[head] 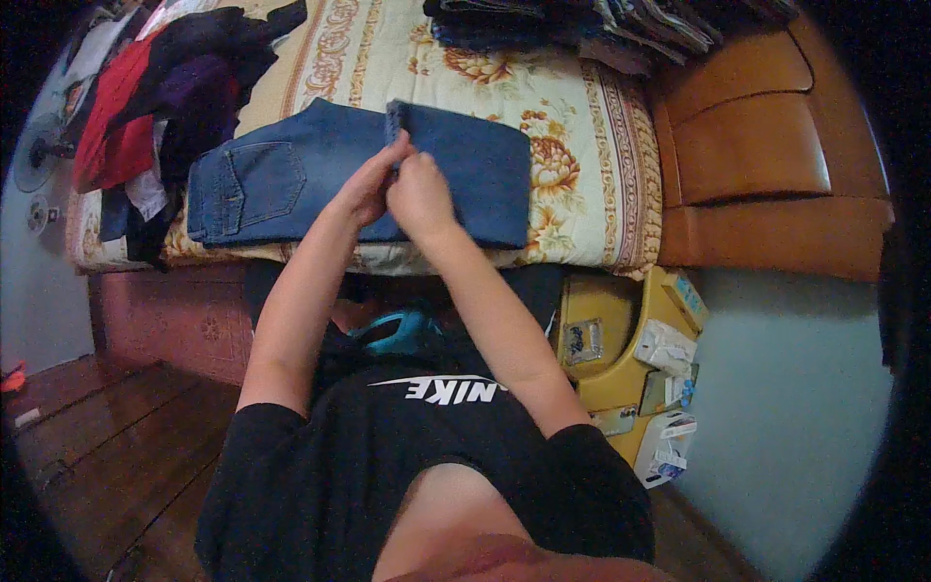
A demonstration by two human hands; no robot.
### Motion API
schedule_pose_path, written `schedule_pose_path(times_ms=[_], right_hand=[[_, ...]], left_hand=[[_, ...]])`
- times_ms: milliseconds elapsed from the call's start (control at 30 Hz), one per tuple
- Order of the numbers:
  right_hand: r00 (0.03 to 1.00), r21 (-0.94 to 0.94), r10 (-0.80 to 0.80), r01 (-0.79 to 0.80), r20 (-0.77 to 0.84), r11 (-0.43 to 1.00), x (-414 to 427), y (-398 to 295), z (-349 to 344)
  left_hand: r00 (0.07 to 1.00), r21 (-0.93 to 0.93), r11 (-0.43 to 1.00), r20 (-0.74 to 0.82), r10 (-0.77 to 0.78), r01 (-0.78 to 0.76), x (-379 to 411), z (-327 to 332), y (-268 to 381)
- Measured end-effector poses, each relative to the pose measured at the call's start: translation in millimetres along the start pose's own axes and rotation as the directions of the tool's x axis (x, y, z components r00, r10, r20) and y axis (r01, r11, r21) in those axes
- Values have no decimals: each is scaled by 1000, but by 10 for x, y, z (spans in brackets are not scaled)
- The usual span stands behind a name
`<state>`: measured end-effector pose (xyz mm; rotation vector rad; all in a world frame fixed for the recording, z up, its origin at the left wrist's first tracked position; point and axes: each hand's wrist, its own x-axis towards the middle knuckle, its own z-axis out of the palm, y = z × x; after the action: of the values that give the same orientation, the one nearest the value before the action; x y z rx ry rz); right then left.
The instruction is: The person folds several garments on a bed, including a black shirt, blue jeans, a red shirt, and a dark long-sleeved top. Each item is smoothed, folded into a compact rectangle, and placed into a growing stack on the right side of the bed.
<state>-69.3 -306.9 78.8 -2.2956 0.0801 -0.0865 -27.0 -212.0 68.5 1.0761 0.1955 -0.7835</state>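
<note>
A pair of blue denim jeans (334,153), folded lengthwise, lies across the near edge of the bed, its waistband and back pocket at the left. The right part is folded back over the leg, with the hem (394,122) near the middle. My left hand (374,182) is at that hem, thumb side up, partly hidden by the other hand. Close against it, my right hand (420,190) is curled over the denim by the hem. Whether either hand grips the cloth cannot be made out.
Dark, red and purple clothes (138,124) lie heaped on the bed's left side. Folded dark garments (509,22) are stacked at the far side. A wooden headboard (749,145) stands at the right, above a yellow bedside cabinet (618,371) with small items. The bed has a flowered cover (596,160).
</note>
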Motion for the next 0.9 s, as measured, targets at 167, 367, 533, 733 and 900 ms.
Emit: schedule_pose_path(times_ms=[167,367,533,733,900], right_hand=[[992,145,-77,63,97,987,-159,83,42],[775,-99,259,-381,-577,919,-43,1634,-308],[827,215,550,-520,-115,827,74,1928,-240],[865,183,463,-432,-194,883,72,1548,-353],[894,264,326,-249,-308,932,115,1409,-952]], left_hand=[[939,220,975,-324,114,-42,137,-641,39],[765,951,274,-284,579,146,252,-846,-146],[668,900,139,-404,625,414,177,-670,-287],[643,910,185,-396,656,372,204,-755,-348],[696,942,229,-336,635,246,336,-461,-386]])
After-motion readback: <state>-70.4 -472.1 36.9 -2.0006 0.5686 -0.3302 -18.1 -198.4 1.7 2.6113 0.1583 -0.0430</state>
